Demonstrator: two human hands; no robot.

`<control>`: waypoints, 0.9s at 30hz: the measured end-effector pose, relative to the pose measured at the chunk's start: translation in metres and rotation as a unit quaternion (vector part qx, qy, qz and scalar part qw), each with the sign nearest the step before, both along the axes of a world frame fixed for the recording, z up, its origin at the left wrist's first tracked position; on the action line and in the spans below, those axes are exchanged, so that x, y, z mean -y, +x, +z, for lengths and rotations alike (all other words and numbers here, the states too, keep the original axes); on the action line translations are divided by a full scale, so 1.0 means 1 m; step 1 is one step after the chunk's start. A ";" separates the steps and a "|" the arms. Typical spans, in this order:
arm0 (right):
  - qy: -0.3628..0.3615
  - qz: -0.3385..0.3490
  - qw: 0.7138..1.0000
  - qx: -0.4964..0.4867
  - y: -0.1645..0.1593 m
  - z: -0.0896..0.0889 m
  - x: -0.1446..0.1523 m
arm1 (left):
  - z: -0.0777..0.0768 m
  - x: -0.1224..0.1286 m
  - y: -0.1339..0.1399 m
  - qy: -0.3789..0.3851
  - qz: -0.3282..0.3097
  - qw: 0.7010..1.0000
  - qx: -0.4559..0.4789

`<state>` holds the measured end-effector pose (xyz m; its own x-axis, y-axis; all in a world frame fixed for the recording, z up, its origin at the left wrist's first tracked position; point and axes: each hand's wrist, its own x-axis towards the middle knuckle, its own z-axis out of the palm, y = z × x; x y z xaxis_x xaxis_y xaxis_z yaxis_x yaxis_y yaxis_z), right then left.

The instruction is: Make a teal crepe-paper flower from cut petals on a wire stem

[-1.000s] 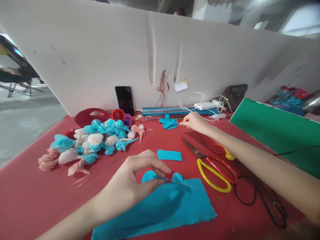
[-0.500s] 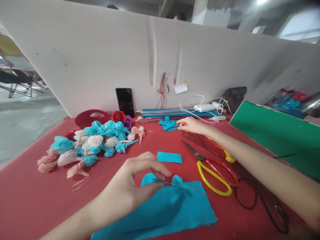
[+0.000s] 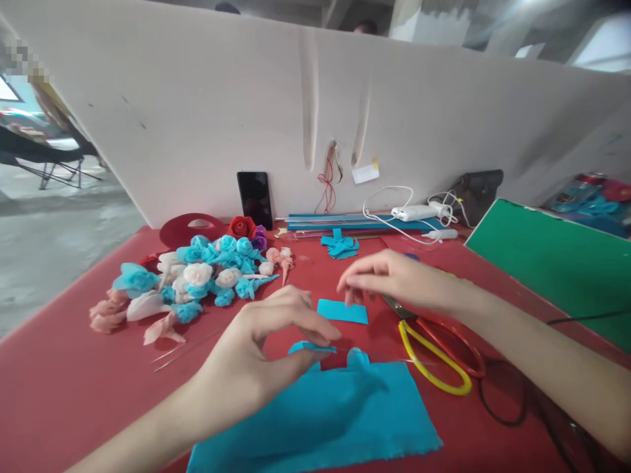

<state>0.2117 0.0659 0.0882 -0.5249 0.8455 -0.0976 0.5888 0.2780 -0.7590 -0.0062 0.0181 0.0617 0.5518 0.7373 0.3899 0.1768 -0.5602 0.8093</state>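
Observation:
My left hand (image 3: 276,341) is closed in a pinch on a small strip of blue crepe paper (image 3: 323,348), with a thin wire running out to the right. Below it lies a large blue crepe paper sheet (image 3: 325,414), and rounded blue petals (image 3: 358,358) rest at its upper edge. My right hand (image 3: 374,279) hovers over a small blue paper rectangle (image 3: 340,311), fingers loosely curved; nothing shows between them. Under my right wrist are scissors (image 3: 436,358) with one yellow and one red handle loop.
Blue, white and pink paper flowers (image 3: 197,276) are heaped at the left. Cut blue strips (image 3: 340,244) lie further back. A phone (image 3: 255,200) leans on the white partition (image 3: 211,105). White cables and a charger (image 3: 414,213) sit behind; a green board (image 3: 552,269) stands right.
My right hand has come back from the pile of blue strips towards me, over the blue rectangle. My left hand keeps its pinch. The view has shifted slightly.

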 end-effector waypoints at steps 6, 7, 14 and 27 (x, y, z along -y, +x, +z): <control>-0.150 0.032 0.982 -0.105 -0.017 0.005 0.058 | 0.007 -0.002 -0.004 0.172 -0.030 0.985 -0.002; -0.158 0.031 0.981 -0.111 -0.018 0.004 0.060 | 0.007 -0.002 -0.005 0.186 -0.032 0.982 -0.008; -0.228 0.026 0.959 -0.164 -0.025 0.005 0.066 | 0.007 0.000 -0.010 0.217 -0.052 0.974 -0.034; -0.348 -0.011 0.913 -0.214 -0.027 -0.008 0.067 | 0.013 -0.004 -0.009 0.198 -0.040 0.979 -0.037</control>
